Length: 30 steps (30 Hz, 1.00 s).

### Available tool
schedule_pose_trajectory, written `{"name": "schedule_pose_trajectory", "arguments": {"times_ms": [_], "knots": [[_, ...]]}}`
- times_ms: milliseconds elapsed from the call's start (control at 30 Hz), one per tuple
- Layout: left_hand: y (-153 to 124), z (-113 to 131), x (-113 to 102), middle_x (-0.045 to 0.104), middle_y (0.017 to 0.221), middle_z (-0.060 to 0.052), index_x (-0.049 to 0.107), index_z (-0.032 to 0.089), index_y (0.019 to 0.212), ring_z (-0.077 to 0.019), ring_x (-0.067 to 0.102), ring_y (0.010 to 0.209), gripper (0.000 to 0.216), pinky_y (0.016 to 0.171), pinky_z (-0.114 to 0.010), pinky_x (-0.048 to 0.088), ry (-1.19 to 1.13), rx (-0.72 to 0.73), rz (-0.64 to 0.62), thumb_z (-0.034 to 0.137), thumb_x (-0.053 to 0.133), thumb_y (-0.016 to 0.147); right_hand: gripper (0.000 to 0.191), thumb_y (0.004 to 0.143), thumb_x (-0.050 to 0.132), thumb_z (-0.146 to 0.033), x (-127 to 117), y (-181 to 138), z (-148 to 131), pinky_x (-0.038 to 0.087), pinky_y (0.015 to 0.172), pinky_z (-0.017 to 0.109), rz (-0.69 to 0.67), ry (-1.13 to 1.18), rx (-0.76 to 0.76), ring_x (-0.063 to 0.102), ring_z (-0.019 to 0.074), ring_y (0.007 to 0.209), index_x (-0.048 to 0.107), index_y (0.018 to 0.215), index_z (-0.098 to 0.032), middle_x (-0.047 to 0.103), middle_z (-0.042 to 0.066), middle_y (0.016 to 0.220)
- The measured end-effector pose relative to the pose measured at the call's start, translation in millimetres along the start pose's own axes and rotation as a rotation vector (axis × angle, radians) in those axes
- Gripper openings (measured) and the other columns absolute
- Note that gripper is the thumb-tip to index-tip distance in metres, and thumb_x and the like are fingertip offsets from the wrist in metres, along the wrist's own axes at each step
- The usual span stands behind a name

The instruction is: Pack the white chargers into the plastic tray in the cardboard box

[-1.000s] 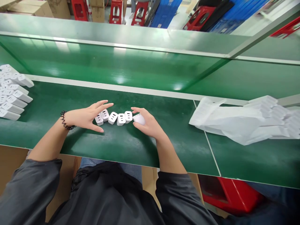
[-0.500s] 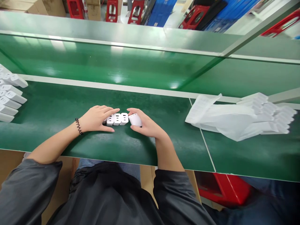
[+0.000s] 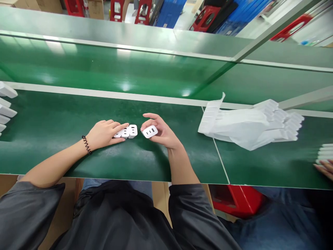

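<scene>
Several white blocks (image 3: pixel 126 133) lie partly hidden, clasped by the left hand (image 3: pixel 101 135); the right hand (image 3: pixel 166 136) grips another block (image 3: pixel 150 131)

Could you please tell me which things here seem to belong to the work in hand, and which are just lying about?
Seemingly part of it:
white slotted block in the right hand
row of blocks gripped by the left hand
white-sheeted bundle, perhaps

Apparently just around:
red stools
cardboard boxes
</scene>
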<state>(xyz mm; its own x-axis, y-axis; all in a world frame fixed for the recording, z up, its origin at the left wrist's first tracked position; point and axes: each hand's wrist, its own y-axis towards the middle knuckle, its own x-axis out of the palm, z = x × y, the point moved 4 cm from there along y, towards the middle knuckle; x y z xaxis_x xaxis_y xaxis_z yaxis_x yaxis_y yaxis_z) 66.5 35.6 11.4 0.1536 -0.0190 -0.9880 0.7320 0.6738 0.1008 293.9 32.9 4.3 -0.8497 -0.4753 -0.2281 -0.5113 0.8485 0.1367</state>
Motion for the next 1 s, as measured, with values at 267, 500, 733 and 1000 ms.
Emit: {"name": "schedule_pose_trajectory", "arguments": {"times_ms": [267,500,733,1000], "knots": [[0,-1,3,0.072,0.117,-0.007,0.055,0.024,0.141,-0.0231,0.067,0.096,0.053,0.073,-0.033,0.048,0.025,0.023,0.047,0.054,0.053,0.098,0.02,0.065,0.057,-0.013,-2,8,26,0.045,0.07,0.029,0.057,0.038,0.116,0.054,0.0149,0.082,0.061,0.083,-0.02,0.054,0.003,0.097],[-1,0,3,0.073,0.116,-0.005,0.056,0.024,0.141,-0.0219,0.068,0.093,0.052,0.071,-0.033,0.048,0.042,0.022,0.051,0.054,0.053,0.098,0.048,0.078,0.06,-0.015,7,11,36,0.05,0.101,0.038,0.078,0.113,0.114,0.063,0.018,0.106,0.059,0.125,-0.026,0.066,0.004,0.108],[-1,0,2,0.072,0.116,-0.009,0.058,0.021,0.137,-0.024,0.068,0.093,0.058,0.073,-0.034,0.049,0.05,0.013,0.051,0.061,0.054,0.095,0.039,0.084,0.056,-0.016,13,9,35,0.054,0.098,0.04,0.014,0.052,0.092,0.066,0.0201,0.113,0.065,0.121,-0.022,0.07,0.007,0.123],[-2,3,-1,0.074,0.107,-0.008,0.061,0.019,0.131,-0.0235,0.068,0.088,0.054,0.072,-0.034,0.047,0.052,0.097,-0.001,0.06,0.052,0.097,0.03,0.087,0.052,-0.012,16,7,17,0.057,0.086,0.035,-0.063,-0.027,0.047,0.069,0.0186,0.101,0.068,0.112,-0.021,0.072,0.007,0.114]]}}
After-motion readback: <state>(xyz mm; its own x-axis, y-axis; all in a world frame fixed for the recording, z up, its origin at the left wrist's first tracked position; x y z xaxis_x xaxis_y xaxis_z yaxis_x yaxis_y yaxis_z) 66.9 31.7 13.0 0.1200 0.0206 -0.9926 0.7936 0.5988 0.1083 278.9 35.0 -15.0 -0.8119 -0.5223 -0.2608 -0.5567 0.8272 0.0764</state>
